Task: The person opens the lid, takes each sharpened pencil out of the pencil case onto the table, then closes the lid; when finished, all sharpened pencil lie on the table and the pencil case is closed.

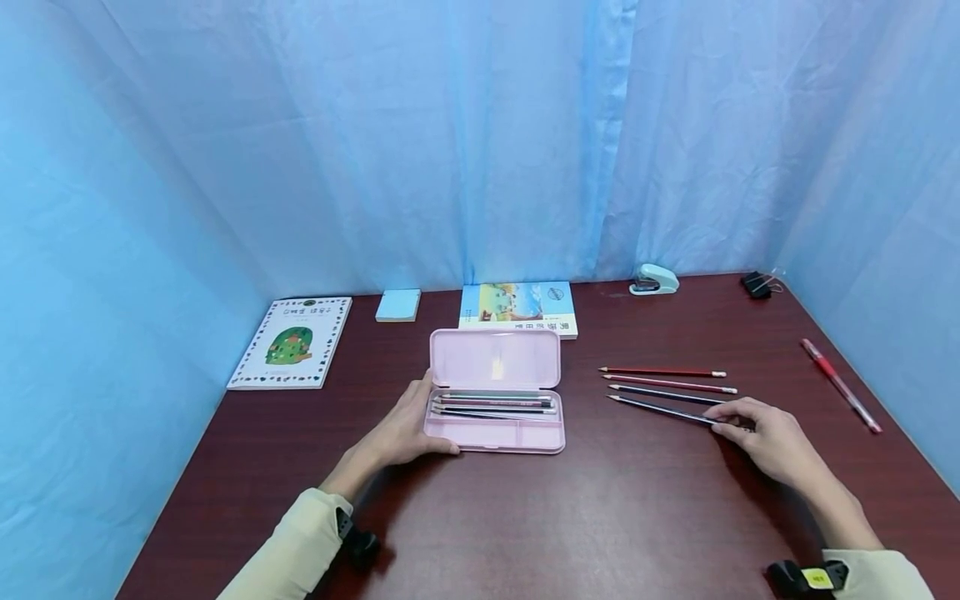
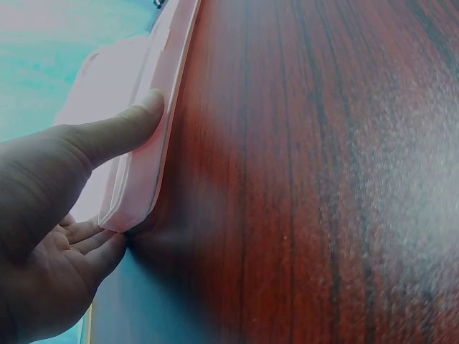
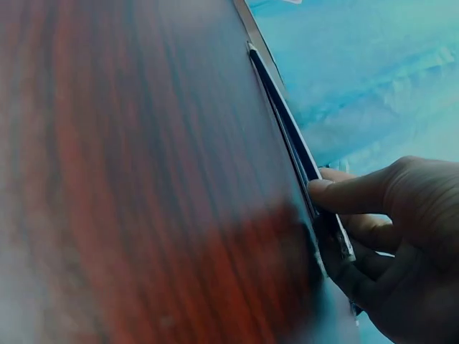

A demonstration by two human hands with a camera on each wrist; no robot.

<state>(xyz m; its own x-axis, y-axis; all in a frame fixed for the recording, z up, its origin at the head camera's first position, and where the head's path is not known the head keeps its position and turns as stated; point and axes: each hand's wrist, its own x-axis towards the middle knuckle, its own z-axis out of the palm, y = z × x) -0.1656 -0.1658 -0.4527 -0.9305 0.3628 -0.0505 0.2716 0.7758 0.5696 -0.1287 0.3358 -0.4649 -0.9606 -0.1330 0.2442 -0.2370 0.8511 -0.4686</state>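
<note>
A pink pencil case lies with its lid raised in the middle of the table, several pencils in its upper compartment. My left hand holds its left end, thumb along the front edge and fingers at the side; the left wrist view shows this thumb on the case wall. On the right, my right hand pinches a dark pencil near its blunt end. In the right wrist view the pencil is between thumb and fingers. Just beyond lie another dark pencil and two red pencils.
Behind the case is a picture book; a white book and blue sticky notes lie left. A stapler and a black binder clip stand at the back right. A red pen is near the right edge.
</note>
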